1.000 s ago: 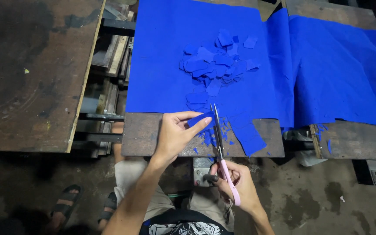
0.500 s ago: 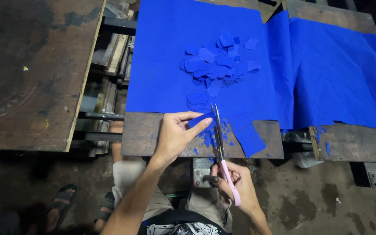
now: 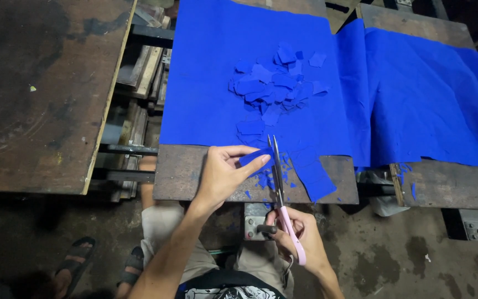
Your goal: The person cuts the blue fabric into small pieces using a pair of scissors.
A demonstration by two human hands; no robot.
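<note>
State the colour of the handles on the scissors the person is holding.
Pink, seen in the head view: the scissors sit in the right hand.

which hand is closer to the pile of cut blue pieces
Left. The left hand pinches a blue strip just below the pile of cut pieces. The right hand sits farther back, off the table edge, on the scissors handles.

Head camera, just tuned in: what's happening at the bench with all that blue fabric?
A person is cutting blue fabric spread over a worn workbench. The left hand pinches a small blue strip at the near edge, while the right hand works pink-handled scissors, blades nearly closed beside that strip. A pile of cut blue pieces lies further back on the cloth, with tiny scraps around the blades.
</note>
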